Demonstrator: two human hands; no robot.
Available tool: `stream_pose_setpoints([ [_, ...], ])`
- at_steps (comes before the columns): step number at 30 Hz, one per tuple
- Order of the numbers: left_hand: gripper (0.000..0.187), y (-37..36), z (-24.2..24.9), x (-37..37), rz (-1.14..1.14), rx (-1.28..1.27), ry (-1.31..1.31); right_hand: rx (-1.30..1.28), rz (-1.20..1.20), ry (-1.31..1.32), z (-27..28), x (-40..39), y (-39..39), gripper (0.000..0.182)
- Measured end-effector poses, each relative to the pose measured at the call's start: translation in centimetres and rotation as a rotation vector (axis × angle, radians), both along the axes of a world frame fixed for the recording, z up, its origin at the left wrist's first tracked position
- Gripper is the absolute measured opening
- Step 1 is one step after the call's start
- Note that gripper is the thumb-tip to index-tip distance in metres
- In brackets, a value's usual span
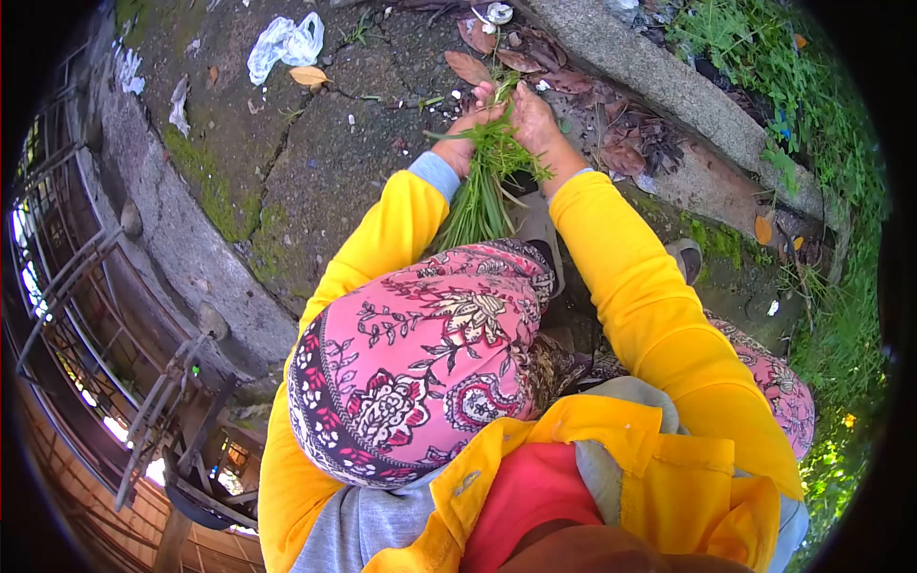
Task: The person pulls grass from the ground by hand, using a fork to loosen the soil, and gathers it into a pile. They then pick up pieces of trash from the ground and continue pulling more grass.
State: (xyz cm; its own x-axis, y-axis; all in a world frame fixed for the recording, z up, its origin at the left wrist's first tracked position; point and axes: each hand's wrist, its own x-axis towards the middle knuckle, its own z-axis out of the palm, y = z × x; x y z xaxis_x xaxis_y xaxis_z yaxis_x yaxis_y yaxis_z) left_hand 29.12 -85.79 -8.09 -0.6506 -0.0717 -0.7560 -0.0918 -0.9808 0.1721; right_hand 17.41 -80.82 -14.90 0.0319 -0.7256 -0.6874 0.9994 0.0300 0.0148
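Observation:
A bunch of long green leafy stems [489,186] is held out past my knees, its blades fanning down toward my pink patterned lap. My left hand [462,139] closes round the bunch from the left, partly covered by the leaves. From the right, my right hand [537,122] is closed at the bunch's narrow far end, beside the left fingertips. The fingers' exact hold there is partly hidden. A few short stems poke out beyond both hands, over the brown leaves on the ground.
Below is cracked, mossy concrete [220,181]. A white plastic bag [287,48] and a yellow leaf [309,75] lie on the upper left. Brown dry leaves [468,67] gather by a concrete curb [650,76]. Green plants [841,220] grow on the right; metal railing [67,229] stands left.

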Motion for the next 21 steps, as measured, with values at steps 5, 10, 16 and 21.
stream_pose_setpoints([
  [5, 0.022, 0.3, 0.5, -0.1, -0.064, -0.040, -0.165, 0.131, -0.041, -0.135, -0.5, -0.9, -1.2, 0.024],
  [10, 0.031, 1.2, 1.8, -0.7, -0.777, -1.181, -0.548, 0.217, 0.220, 0.130, -0.2, -1.9, -1.9, 0.016],
  [16, 0.042, 2.6, 2.6, -2.8, -1.104, -1.826, -0.830, 0.307, 0.250, 0.293, 0.3, -0.9, -4.1, 0.012],
  [21, 0.034, 0.2, 1.6, -2.8, -1.284, -1.999, -0.959, 0.199, 0.394, 0.288, 0.9, -2.3, -4.3, 0.014],
])
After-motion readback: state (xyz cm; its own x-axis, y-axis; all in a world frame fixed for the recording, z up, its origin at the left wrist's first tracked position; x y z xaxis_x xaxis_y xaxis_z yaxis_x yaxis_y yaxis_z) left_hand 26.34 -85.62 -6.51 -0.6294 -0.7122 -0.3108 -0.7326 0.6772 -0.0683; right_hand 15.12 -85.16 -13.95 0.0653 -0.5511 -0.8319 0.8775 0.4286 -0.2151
